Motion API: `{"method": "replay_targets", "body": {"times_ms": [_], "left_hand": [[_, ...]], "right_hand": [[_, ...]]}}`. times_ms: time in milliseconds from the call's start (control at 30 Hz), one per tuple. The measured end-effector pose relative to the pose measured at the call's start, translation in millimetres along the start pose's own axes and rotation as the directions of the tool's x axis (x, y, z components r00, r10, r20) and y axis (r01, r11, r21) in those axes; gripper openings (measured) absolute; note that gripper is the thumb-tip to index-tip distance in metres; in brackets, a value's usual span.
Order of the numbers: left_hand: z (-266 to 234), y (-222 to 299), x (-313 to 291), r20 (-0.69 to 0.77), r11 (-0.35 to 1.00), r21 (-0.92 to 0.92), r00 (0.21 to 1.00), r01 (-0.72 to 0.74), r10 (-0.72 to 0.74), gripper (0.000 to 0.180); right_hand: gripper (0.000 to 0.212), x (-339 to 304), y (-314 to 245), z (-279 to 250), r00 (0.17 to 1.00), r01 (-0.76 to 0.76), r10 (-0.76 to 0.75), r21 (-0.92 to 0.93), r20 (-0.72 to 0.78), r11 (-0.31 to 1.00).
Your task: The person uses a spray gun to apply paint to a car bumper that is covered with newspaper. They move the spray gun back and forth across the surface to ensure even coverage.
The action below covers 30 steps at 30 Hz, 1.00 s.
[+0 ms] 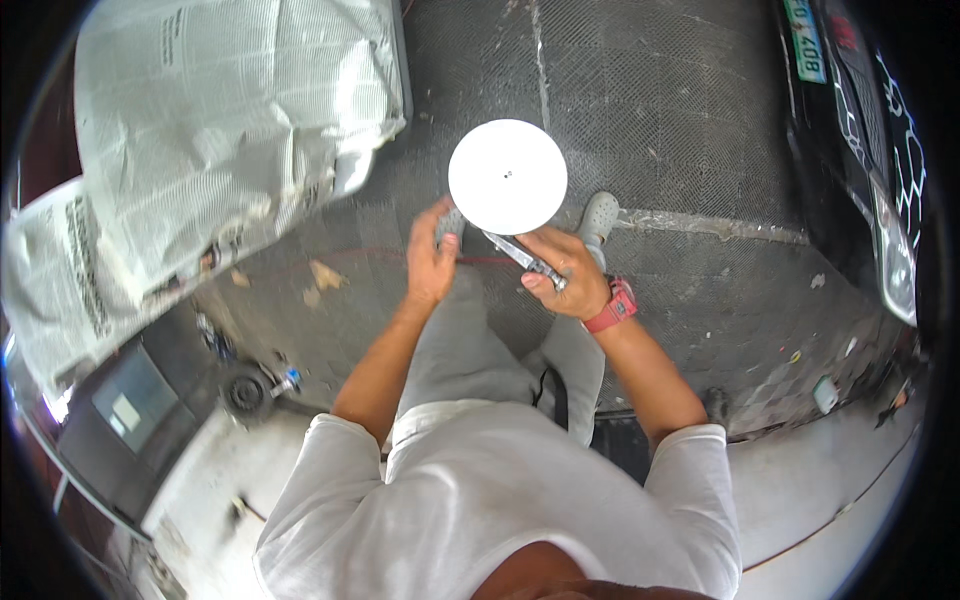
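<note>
A round white disc (pixel 507 176) with a small hole in its centre is held up in front of me. My left hand (pixel 432 258) touches its lower left edge with the fingers curled against it. My right hand (pixel 562 270), with a red watch on the wrist, grips a slim metal tool (pixel 520 254) whose tip points up and left under the disc. Both hands are close together above my grey trousers.
A vehicle part wrapped in newspaper (pixel 200 150) fills the upper left. A dark car's front (pixel 880 180) stands at the right edge. Dark textured floor mat (pixel 660 110) lies ahead. A small wheel and blue item (pixel 255 388) sit on the floor at left.
</note>
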<state>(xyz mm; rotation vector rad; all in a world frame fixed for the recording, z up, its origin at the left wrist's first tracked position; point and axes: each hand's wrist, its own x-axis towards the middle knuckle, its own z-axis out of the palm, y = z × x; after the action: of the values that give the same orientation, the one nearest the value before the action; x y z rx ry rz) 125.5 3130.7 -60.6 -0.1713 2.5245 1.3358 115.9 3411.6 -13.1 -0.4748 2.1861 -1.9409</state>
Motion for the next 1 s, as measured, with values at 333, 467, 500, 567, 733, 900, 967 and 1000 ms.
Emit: {"method": "replay_targets", "body": {"times_ms": [333,467,500,567,733,900,967,1000], "left_hand": [[15.4,221.1,-44.9,-0.305,0.972,0.051,0.923,-0.23,0.234,0.1],[31.4,227.8,-71.4,-0.265,0.943,0.111,0.905,-0.313,0.332,0.086],[35.1,228.4,-74.3,-0.273,0.947,0.143,0.909,-0.287,0.316,0.088],[32.4,225.7,-78.7,-0.28,0.947,0.148,0.906,-0.286,0.318,0.089],[14.6,162.6,-60.7,-0.491,0.931,-0.356,0.864,-0.084,-0.11,0.074],[-46.5,57.3,5.9,-0.286,0.13,-0.956,0.728,-0.264,-0.623,0.076],[-56.1,42.8,30.6,-0.265,0.003,-0.937,0.707,-0.349,-0.656,0.082],[-59.7,38.3,40.1,-0.252,-0.057,-0.92,0.697,-0.388,-0.671,0.085]], "right_hand": [[0.055,-37.8,-29.6,-76.2,0.915,0.01,0.01,-0.047,0.404,0.999],[0.042,-45.0,-25.5,-71.3,0.903,0.094,-0.02,-0.15,0.429,0.984],[0.038,-46.7,-24.9,-68.0,0.904,0.033,0.035,-0.152,0.426,0.988],[0.039,-42.5,-26.6,-63.5,0.892,0.018,0.061,-0.17,0.449,0.985],[0.053,-36.9,-50.7,-51.4,0.923,-0.064,0.153,-0.25,0.354,0.966],[0.066,-39.8,-68.7,-49.8,0.938,-0.175,0.22,-0.18,0.268,0.968],[0.063,-46.2,-77.7,-59.2,0.916,-0.277,0.31,-0.158,0.254,0.948],[0.062,-50.7,-80.9,-63.1,0.902,-0.329,0.355,-0.144,0.245,0.933]]}}
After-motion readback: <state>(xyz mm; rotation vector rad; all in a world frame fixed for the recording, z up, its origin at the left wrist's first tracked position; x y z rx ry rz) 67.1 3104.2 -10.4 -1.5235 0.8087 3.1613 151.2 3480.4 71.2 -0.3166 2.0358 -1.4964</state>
